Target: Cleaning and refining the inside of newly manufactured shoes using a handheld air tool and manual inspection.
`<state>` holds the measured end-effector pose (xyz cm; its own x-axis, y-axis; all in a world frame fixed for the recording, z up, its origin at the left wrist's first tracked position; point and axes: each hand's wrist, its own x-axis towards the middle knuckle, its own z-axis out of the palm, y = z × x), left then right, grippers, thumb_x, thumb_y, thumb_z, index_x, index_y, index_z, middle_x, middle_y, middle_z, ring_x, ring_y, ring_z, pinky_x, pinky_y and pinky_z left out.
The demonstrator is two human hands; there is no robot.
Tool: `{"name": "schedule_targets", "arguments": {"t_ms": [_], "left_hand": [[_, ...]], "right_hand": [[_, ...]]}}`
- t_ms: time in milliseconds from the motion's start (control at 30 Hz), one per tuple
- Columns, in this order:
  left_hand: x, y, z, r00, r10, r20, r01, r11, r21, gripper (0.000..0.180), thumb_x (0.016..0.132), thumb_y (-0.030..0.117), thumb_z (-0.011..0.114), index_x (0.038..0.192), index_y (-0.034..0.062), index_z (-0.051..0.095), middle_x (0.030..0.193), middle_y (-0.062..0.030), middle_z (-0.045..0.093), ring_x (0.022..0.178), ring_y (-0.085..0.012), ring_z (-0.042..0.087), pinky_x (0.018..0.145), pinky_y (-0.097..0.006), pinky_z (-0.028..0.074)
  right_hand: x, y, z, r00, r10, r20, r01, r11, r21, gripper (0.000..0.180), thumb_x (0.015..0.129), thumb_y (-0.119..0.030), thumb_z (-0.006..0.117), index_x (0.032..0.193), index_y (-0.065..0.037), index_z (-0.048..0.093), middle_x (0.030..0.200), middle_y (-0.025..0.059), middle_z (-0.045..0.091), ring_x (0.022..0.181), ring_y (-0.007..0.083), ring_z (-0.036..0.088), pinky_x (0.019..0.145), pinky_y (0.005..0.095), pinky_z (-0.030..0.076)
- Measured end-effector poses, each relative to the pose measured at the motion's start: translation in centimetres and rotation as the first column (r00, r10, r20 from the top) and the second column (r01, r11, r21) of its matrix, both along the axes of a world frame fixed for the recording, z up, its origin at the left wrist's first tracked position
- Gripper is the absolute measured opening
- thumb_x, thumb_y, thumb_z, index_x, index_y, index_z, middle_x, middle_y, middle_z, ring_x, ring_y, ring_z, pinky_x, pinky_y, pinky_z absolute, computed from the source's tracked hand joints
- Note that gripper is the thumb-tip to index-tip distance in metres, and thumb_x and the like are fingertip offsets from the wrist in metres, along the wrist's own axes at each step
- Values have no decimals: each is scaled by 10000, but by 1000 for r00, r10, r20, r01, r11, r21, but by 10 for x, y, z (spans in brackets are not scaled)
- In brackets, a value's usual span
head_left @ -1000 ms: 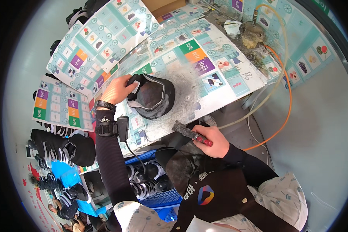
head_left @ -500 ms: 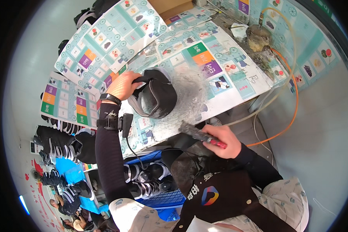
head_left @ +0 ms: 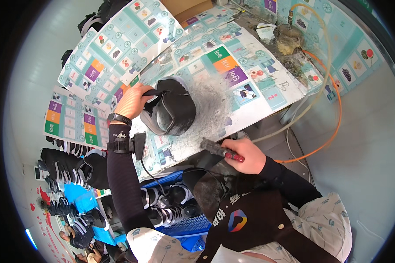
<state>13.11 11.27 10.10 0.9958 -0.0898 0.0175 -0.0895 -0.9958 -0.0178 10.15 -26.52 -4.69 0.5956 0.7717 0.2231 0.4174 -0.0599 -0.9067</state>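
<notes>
A black shoe [head_left: 182, 115] with grey edging rests on the worktable [head_left: 243, 115], its opening turned up. My left hand [head_left: 131, 103] grips it by a black strap or tab at the left side, fingers closed. Below the table's front edge, my right hand [head_left: 246, 154] is wrapped round a brush-like tool [head_left: 213, 146]. The tool has a red part by the fist and a dark, crusted grey body pointing toward the table edge. Its tip is apart from the shoe. Grey dust [head_left: 210, 98] lies on the tabletop beside the shoe.
A crusted pot [head_left: 289, 40] stands at the far right, with a yellowish hose [head_left: 327, 59] and an orange hose [head_left: 339, 109] nearby. Printed boards [head_left: 114, 52] stand at the left. Below the table is a blue basket [head_left: 186, 230] of shoes. More shoes [head_left: 70, 168] and people are at far left.
My right hand has moved slightly left and up with the tool. My left hand still grips the shoe; the whole view has shifted a little.
</notes>
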Motion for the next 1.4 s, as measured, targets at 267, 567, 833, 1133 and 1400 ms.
{"name": "schedule_targets", "arguments": {"t_ms": [267, 567, 833, 1133, 1400], "left_hand": [[-6, -24, 40, 994, -96, 51, 97, 995, -28, 219, 848, 37, 632, 1051, 66, 708, 947, -139, 604, 972, -357, 608, 856, -424, 486], [-6, -8, 2, 992, -119, -39, 115, 989, -91, 213, 859, 69, 671, 1060, 97, 733, 937, -133, 620, 952, -362, 613, 813, -447, 483], [-9, -6, -1, 995, -81, -60, 75, 993, -96, 214, 868, 90, 666, 1073, 96, 727, 956, -132, 624, 968, -361, 611, 826, -443, 483], [-13, -8, -1, 996, -51, -72, 43, 993, -110, 219, 876, 110, 670, 1087, 102, 729, 956, -128, 622, 962, -352, 613, 828, -436, 485], [-5, -9, -4, 997, -73, -39, 68, 991, -111, 219, 873, 108, 669, 1083, 104, 730, 945, -131, 623, 951, -353, 617, 825, -438, 489]], "right_hand": [[23, -19, 23, 936, -39, -350, 124, 967, 224, 248, 814, 13, 643, 1062, 8, 640, 902, 44, 695, 680, 108, 614, 645, 245, 496], [10, 6, 24, 974, -50, -223, 90, 980, 175, 196, 786, -56, 703, 952, 0, 616, 761, 162, 649, 744, 363, 656, 671, 372, 482], [8, 0, 22, 974, -31, -223, 64, 988, 140, 182, 791, -47, 689, 947, 7, 613, 789, 150, 674, 747, 337, 670, 694, 353, 496], [6, -11, 5, 983, -42, -178, 64, 991, 117, 213, 779, -50, 688, 970, 13, 618, 799, 164, 683, 778, 381, 672, 693, 380, 508], [7, -9, -7, 977, -83, -197, 87, 996, 13, 186, 773, -46, 677, 941, 19, 630, 778, 145, 684, 745, 316, 684, 697, 360, 500]]}}
